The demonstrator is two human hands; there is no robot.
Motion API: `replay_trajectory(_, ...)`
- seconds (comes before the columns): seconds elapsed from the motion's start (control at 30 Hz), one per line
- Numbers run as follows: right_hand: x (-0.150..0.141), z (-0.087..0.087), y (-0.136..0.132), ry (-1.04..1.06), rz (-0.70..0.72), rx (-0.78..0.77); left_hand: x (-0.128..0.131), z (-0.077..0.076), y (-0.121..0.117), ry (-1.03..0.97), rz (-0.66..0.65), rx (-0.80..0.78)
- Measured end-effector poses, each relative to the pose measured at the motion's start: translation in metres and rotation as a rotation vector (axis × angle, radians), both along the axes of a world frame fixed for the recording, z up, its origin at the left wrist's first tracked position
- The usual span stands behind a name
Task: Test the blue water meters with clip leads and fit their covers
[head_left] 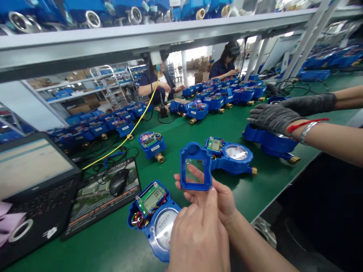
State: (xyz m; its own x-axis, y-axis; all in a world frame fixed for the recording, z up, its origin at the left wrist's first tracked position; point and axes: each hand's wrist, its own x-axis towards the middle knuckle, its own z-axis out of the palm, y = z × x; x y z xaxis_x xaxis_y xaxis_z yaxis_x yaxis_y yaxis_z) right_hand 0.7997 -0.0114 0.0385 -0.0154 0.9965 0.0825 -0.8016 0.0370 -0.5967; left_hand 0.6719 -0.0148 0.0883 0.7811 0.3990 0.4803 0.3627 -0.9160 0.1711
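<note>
A blue meter cover (pixel 195 187) with a clear window is tilted up above the bench, its inner side facing me. My right hand (pixel 224 198) supports it from behind and below, with fingers visible through the window. My left hand (pixel 200 236) is closed in front, its fingertips at the cover's lower right corner; its thumb is hidden. Below and left of the cover lies an open blue water meter (pixel 153 226) with a green display board, wires and a round dial, partly covered by my left hand. Another open water meter (pixel 235 156) lies just behind the cover.
At right, a co-worker's gloved hands (pixel 272 117) rest on another meter (pixel 266 141). A laptop (pixel 34 166) and mouse (pixel 119 182) are on the left. A small meter (pixel 153 145), yellow cable (pixel 136 124) and rows of meters lie beyond. A shelf (pixel 170 34) hangs overhead.
</note>
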Motion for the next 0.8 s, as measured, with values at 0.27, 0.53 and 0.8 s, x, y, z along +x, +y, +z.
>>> replay_trajectory(0.27, 0.002, -0.009, 0.003, -0.117, -0.017, 0.011, -0.015, 0.004, -0.007, -0.132, -0.058, 0.091)
replay_trajectory(0.53, 0.007, 0.001, 0.007, -0.261, -0.014, 0.078, -0.092, 0.002, 0.034, -0.350, 0.462, 0.063)
replay_trajectory(0.8, 0.013, 0.054, 0.041, -1.141, 0.011, 0.559, -0.108, -0.037, 0.059, -0.502, 0.387, -0.426)
